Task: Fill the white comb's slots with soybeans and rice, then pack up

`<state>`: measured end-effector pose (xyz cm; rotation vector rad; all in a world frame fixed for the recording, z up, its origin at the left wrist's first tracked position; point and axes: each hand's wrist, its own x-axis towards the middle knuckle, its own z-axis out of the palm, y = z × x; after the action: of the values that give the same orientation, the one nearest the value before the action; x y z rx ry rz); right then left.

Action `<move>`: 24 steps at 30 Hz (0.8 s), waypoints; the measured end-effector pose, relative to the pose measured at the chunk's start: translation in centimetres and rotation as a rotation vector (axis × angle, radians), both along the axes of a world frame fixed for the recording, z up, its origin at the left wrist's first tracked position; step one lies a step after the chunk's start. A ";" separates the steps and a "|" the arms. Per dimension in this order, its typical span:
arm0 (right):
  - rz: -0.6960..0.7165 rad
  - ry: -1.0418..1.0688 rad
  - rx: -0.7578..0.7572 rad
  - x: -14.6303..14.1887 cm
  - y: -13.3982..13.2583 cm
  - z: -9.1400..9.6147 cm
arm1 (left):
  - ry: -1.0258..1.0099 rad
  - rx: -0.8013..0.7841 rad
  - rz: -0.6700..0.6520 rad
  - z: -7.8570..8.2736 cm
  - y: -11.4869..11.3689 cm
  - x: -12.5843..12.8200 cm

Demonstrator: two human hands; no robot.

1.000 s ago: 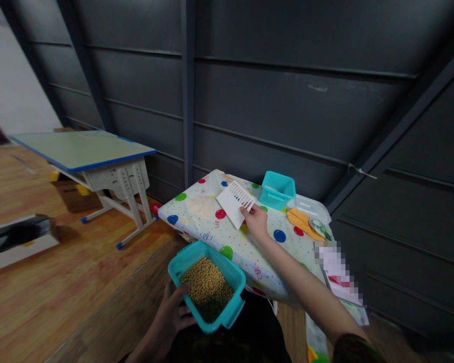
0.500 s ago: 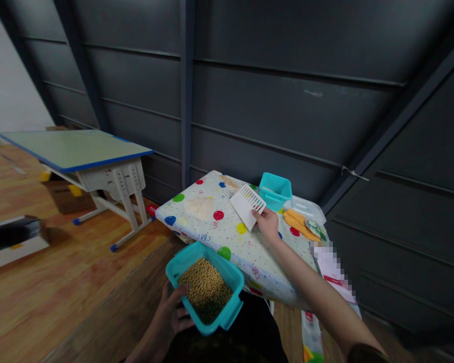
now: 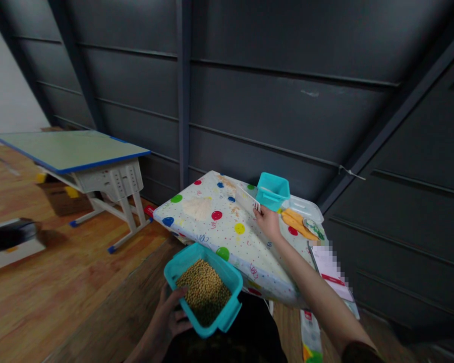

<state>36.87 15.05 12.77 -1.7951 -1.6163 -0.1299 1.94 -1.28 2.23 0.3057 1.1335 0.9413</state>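
My left hand (image 3: 170, 310) is closed on the near-left rim of a turquoise plastic tub (image 3: 227, 276), thumb over the edge. Soybeans (image 3: 206, 287) fill much of that tub, which is held at the table's front edge. Over the table, my right hand (image 3: 268, 222) grips a thin white slotted scoop (image 3: 246, 199) by one end. The scoop is turned nearly edge-on to me. Beneath and around it, small tan grains (image 3: 233, 209) lie scattered on the cloth. To its left is a low pale heap (image 3: 197, 207), its material too blurred to tell.
A second turquoise tub (image 3: 274, 189) stands at the back of the table (image 3: 208, 232), beside a clear lid (image 3: 304, 207). Right of it lie an orange cloth (image 3: 297, 222), a round patterned item (image 3: 313, 228) and a clipboard (image 3: 331, 267). A green-topped desk (image 3: 71, 148) stands left.
My right hand has tilted the scoop from broad side showing to nearly edge-on, uncovering tan grains on the cloth. The left hand still holds the soybean tub in about the same place.
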 end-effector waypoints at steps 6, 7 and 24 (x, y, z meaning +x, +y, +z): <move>-0.025 0.023 0.045 0.1 0.3 0.9 | 0.047 0.025 -0.010 0.6 -0.3 0.2; -0.051 0.018 0.049 0.2 0.5 1.0 | 0.045 0.027 -0.008 0.6 -0.3 0.2; 0.079 0.145 0.094 -0.6 0.7 -0.5 | 0.035 0.040 -0.026 0.4 -0.3 0.1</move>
<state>36.25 15.76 12.30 -1.6296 -1.5495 -0.0375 2.00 -1.62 2.64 0.3696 1.1408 0.9400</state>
